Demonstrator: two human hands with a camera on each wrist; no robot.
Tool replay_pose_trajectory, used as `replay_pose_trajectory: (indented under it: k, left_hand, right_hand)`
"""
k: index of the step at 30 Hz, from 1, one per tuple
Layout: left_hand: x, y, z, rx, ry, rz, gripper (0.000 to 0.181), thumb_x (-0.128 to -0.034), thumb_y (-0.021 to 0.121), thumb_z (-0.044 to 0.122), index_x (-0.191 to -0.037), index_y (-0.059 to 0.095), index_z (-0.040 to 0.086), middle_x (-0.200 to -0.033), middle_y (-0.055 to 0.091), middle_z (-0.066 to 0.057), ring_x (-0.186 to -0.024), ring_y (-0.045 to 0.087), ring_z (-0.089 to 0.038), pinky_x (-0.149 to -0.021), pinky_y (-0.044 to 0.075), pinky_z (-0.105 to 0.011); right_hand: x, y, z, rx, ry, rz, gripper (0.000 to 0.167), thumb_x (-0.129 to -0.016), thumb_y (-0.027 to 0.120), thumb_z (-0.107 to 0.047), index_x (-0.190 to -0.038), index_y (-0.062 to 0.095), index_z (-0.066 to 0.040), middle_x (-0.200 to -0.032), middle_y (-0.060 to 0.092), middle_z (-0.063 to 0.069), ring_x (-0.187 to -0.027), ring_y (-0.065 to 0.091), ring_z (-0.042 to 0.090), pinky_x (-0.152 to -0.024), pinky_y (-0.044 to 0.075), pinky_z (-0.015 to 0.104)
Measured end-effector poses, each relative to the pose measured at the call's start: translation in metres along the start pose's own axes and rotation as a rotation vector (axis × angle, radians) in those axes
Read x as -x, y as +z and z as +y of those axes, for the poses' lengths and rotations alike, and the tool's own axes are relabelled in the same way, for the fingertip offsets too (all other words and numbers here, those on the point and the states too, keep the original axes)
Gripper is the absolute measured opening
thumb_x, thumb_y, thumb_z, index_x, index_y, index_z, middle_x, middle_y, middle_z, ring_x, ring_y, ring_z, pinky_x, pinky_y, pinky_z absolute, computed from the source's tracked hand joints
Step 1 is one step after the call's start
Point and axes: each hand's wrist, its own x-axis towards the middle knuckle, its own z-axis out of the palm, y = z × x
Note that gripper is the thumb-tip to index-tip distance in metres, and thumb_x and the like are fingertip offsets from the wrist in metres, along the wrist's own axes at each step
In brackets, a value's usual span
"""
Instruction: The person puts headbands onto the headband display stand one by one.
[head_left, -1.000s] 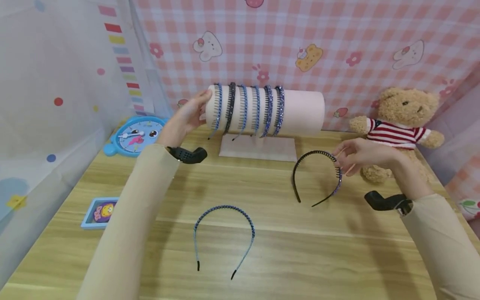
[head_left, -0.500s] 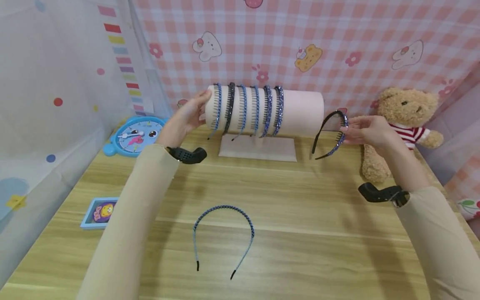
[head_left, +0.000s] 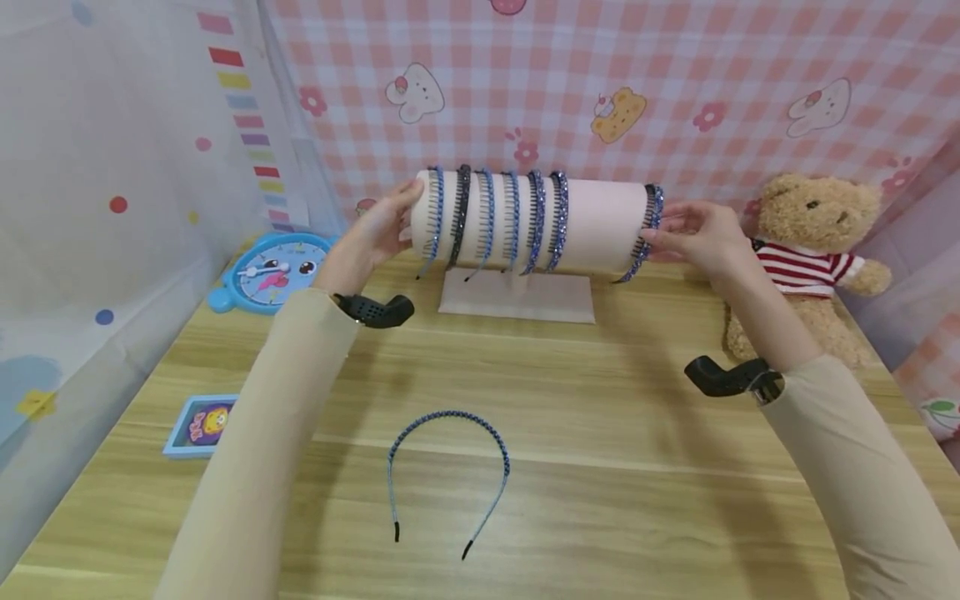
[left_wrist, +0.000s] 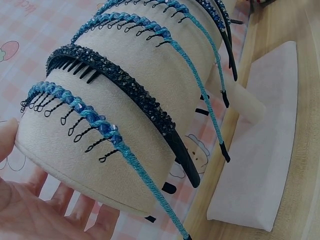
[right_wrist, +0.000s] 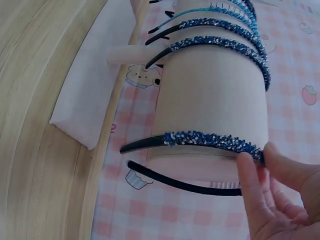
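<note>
A cream headband stand [head_left: 603, 218], a horizontal roll on a flat base, stands at the back of the table with several blue and black toothed headbands across its left and middle. My left hand [head_left: 378, 221] grips the roll's left end, the thumb on one side and the fingers spread along the other. At the opposite end, my right hand [head_left: 701, 235] pinches a dark headband with blue sparkles [right_wrist: 215, 141] between thumb and fingers. That band sits around the roll's right rim, one leg in front and the other behind. A thin blue headband [head_left: 450, 414] lies on the table nearer me.
A teddy bear [head_left: 798, 275] in a striped shirt sits beside my right forearm. On the left are a blue toy clock [head_left: 273, 273] and a small blue-framed picture [head_left: 197, 427], partly covered by my sleeve. A pink checked curtain [head_left: 480, 83] hangs right behind the stand.
My right hand has carried the sparkly headband up from above the table and leftward onto the right end of the stand. The left hand stays at the left end.
</note>
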Motion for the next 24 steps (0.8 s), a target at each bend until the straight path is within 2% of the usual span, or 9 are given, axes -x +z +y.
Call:
replay_pose_trajectory:
  k: [3,4,7,10,12,14,18,21,24]
  left_hand:
    - [-0.001,0.001,0.001,0.001,0.005,-0.008,0.052,-0.0956,0.039,0.041,-0.142,0.023,0.024,-0.063,0.039,0.009,-0.067,0.038,-0.008,-0.082,0.028,-0.029]
    - [-0.001,0.001,0.001,0.001,0.006,-0.009,0.052,-0.0957,0.039,0.041,-0.142,0.024,0.024,-0.062,0.038,0.008,-0.066,0.037,-0.009,-0.081,0.028,-0.029]
    - [-0.002,0.001,0.002,-0.002,0.004,-0.011,0.052,-0.0955,0.039,0.041,-0.142,0.023,0.024,-0.063,0.038,0.008,-0.068,0.038,-0.009,-0.085,0.028,-0.030]
    - [-0.003,0.001,0.003,-0.002,0.002,-0.001,0.053,-0.0950,0.041,0.042,-0.142,0.023,0.025,-0.067,0.041,0.009,-0.074,0.039,-0.008,-0.088,0.028,-0.031]
    - [-0.003,0.000,0.004,-0.004,0.000,-0.001,0.054,-0.0950,0.041,0.042,-0.143,0.023,0.025,-0.069,0.043,0.009,-0.076,0.039,-0.008,-0.090,0.027,-0.031]
    - [-0.003,-0.001,0.003,-0.003,-0.005,-0.004,0.054,-0.0951,0.040,0.042,-0.144,0.022,0.026,-0.073,0.045,0.009,-0.081,0.040,-0.008,-0.095,0.026,-0.033]
    - [-0.002,-0.003,0.001,0.003,-0.010,-0.004,0.053,-0.0956,0.039,0.041,-0.143,0.022,0.025,-0.072,0.045,0.009,-0.081,0.040,-0.008,-0.101,0.023,-0.036]
    - [-0.001,-0.003,0.000,0.010,-0.003,-0.005,0.051,-0.0959,0.039,0.040,-0.142,0.024,0.024,-0.072,0.046,0.009,-0.080,0.041,-0.008,-0.098,0.025,-0.036]
    - [-0.003,-0.002,0.000,0.007,0.009,-0.025,0.050,-0.0960,0.038,0.040,-0.141,0.026,0.022,-0.072,0.047,0.010,-0.077,0.041,-0.008,-0.093,0.027,-0.033]
  right_hand:
    - [-0.002,0.001,-0.002,0.008,-0.024,0.014,0.049,-0.080,0.069,-0.025,-0.116,0.048,0.000,-0.079,0.057,-0.009,-0.063,0.063,0.002,-0.063,0.054,0.021]
    - [-0.003,0.000,-0.002,0.052,-0.037,0.027,0.051,-0.080,0.069,-0.027,-0.117,0.048,0.000,-0.082,0.057,-0.007,-0.066,0.062,0.002,-0.062,0.053,0.021]
    - [-0.005,-0.002,-0.002,0.211,-0.098,0.039,0.066,-0.080,0.068,-0.033,-0.131,0.041,-0.003,-0.106,0.060,0.006,-0.090,0.063,0.014,-0.074,0.054,0.029]
    - [-0.009,-0.007,0.000,0.394,-0.212,-0.025,0.077,-0.085,0.063,-0.036,-0.145,0.022,-0.009,-0.141,0.037,0.018,-0.123,0.044,0.033,-0.097,0.041,0.044]
    - [-0.012,-0.009,0.002,0.451,-0.289,-0.098,0.078,-0.089,0.058,-0.032,-0.148,0.009,-0.013,-0.150,0.019,0.020,-0.133,0.027,0.042,-0.103,0.028,0.055]
    - [-0.015,-0.009,0.004,0.490,-0.345,-0.146,0.076,-0.091,0.056,-0.029,-0.148,0.009,-0.015,-0.152,0.012,0.018,-0.136,0.019,0.042,-0.106,0.021,0.057]
    - [-0.020,-0.004,0.010,0.544,-0.445,-0.149,0.073,-0.088,0.060,-0.029,-0.147,0.017,-0.015,-0.150,0.020,0.017,-0.136,0.021,0.038,-0.109,0.019,0.053]
    - [-0.023,0.002,0.011,0.554,-0.540,-0.140,0.072,-0.086,0.064,-0.026,-0.144,0.024,-0.008,-0.148,0.027,0.018,-0.136,0.025,0.037,-0.111,0.018,0.049]
    - [-0.026,0.004,0.009,0.585,-0.572,-0.128,0.072,-0.085,0.065,-0.027,-0.143,0.028,-0.006,-0.147,0.029,0.017,-0.135,0.027,0.036,-0.111,0.019,0.048]
